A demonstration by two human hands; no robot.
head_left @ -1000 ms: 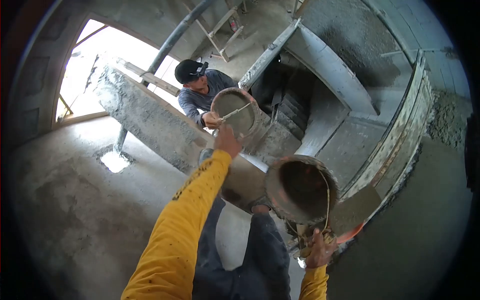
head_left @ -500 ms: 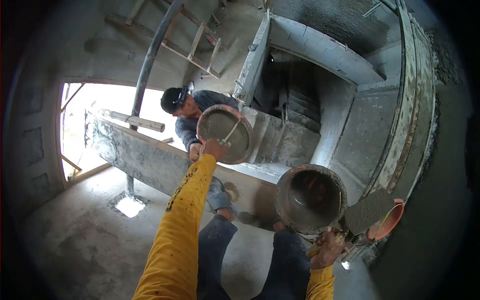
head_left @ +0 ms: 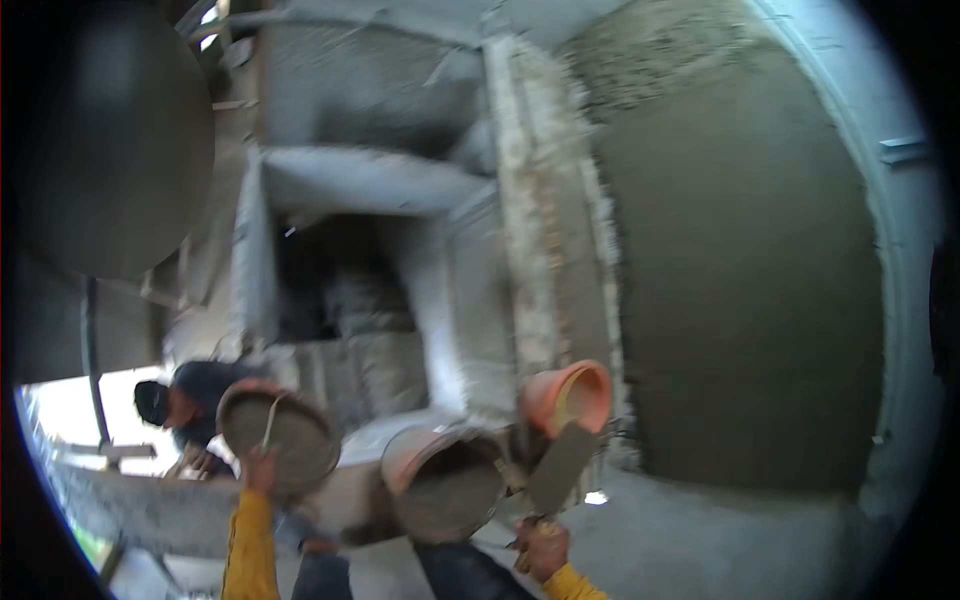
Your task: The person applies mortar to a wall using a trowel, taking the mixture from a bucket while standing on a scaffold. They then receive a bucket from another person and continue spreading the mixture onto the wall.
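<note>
My left hand [head_left: 260, 470] is closed on the handle of a round bucket [head_left: 298, 445] of grey mortar, held up beside a co-worker [head_left: 195, 410]. Below and to the right, my right hand [head_left: 543, 545] grips the handle of a trowel, whose flat grey blade [head_left: 563, 468] points up and away. Between my hands stands a wider mortar-coated bucket [head_left: 445, 490], with grey material inside. Just beyond the blade is an orange bucket [head_left: 570, 398], tilted so its opening shows. Motion blurs the view.
A dark stairwell [head_left: 345, 270] with steps lies ahead, bordered by low walls. A rough ledge [head_left: 530, 220] runs to its right, next to a wall with wet grey plaster [head_left: 750, 280]. A plank [head_left: 150, 510] crosses at the lower left.
The view has swung to the right, bringing in the plastered wall. The co-worker's hand, earlier at the held bucket, now appears apart from it. Both of my hands keep their holds.
</note>
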